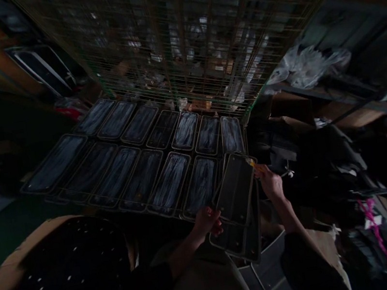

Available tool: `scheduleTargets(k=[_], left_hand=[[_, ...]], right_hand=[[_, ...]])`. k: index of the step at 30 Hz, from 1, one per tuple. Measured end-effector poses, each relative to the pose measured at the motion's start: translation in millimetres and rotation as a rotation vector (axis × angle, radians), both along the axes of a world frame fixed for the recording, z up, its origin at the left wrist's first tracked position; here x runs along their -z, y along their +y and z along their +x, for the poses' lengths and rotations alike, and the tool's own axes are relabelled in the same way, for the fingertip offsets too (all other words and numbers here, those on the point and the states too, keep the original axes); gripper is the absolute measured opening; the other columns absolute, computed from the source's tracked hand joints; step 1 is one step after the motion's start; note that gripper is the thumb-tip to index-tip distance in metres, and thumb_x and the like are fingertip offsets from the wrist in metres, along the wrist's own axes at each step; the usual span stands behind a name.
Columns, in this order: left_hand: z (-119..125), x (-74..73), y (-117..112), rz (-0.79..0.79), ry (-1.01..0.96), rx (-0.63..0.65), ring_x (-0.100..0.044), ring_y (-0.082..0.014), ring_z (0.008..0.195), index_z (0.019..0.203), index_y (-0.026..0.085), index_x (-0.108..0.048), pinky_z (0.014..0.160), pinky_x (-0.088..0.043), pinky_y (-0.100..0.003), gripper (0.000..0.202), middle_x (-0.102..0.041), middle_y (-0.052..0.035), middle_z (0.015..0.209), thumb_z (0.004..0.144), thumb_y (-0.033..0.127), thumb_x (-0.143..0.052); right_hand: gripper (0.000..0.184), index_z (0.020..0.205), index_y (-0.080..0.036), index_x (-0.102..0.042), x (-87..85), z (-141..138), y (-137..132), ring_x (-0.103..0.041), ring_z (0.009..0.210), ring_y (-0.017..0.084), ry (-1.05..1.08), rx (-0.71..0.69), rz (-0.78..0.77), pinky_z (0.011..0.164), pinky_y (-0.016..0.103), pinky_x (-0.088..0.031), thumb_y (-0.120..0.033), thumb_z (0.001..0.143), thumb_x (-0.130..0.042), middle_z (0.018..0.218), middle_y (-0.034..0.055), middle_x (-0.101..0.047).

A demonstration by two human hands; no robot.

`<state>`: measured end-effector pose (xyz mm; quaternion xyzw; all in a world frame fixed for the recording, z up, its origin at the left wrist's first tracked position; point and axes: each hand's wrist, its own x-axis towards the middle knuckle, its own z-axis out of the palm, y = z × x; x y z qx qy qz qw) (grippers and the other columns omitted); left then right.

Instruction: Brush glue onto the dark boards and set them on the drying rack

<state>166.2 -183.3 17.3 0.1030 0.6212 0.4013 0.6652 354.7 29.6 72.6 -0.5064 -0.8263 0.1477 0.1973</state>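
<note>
A dark oblong tray (pixel 236 188) is tilted up near the right end of two rows of similar trays (pixel 132 154) smeared with whitish streaks. My left hand (pixel 207 221) grips its lower left edge with the fingers curled. My right hand (pixel 269 183) is closed on something small with a yellow tip, held against the tray's upper right corner. More dark trays (pixel 244 245) are stacked beneath the held one.
A tall wire rack (pixel 191 37) stands right behind the tray rows. Crumpled clear plastic (pixel 304 66) lies on a shelf at the right, above cluttered dark boxes. A grey bin (pixel 265 271) sits low between my arms. A dark dotted cloth (pixel 69 267) covers my lap at left.
</note>
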Motion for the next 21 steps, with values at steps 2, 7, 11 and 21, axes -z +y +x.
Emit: scheduleTargets(k=[2,7,11,21], left_hand=[[4.7,0.6,3.0,-0.024,0.017,-0.019,-0.063,-0.0165,0.043,0.086,0.017,-0.043,0.042,-0.05,-0.024,0.038,-0.059,0.0033,0.053,0.081,0.047,-0.065],[8.3,3.1,8.3,-0.068,0.004,-0.063,-0.064,-0.017,0.045,0.087,0.016,-0.044,0.047,-0.054,-0.027,0.03,-0.06,0.0027,0.053,0.083,0.037,-0.066],[8.3,3.2,9.0,-0.089,-0.043,-0.069,-0.066,-0.0179,0.047,0.089,0.015,-0.043,0.049,-0.055,-0.029,0.026,-0.063,0.0004,0.055,0.087,0.032,-0.062],[7.6,2.0,0.6,0.047,0.016,-0.046,-0.064,-0.0159,0.044,0.083,0.017,-0.041,0.04,-0.05,-0.022,0.025,-0.062,0.001,0.056,0.087,0.031,-0.061]], right_hand=[[0.031,0.115,-0.022,-0.061,2.8,5.2,-9.7,-0.069,0.071,0.018,-0.028,-0.024,-0.015,0.059,0.023,-0.046,-0.031,0.095,-0.039,0.081,0.0024,-0.072],[0.031,0.117,-0.023,-0.059,-0.6,22.7,-64.0,-0.069,0.067,0.017,-0.074,-0.132,-0.088,0.055,0.022,-0.046,-0.03,0.095,-0.039,0.079,0.0011,-0.072],[0.032,0.118,-0.024,-0.06,-10.1,32.4,-116.4,-0.069,0.068,0.016,-0.007,-0.203,-0.179,0.058,0.024,-0.051,-0.034,0.096,-0.038,0.081,0.0016,-0.072],[0.035,0.107,-0.023,-0.063,-23.5,43.6,-143.7,-0.067,0.056,0.019,0.354,-0.134,-0.675,0.049,0.029,-0.056,-0.051,0.092,-0.047,0.067,0.0026,-0.067]])
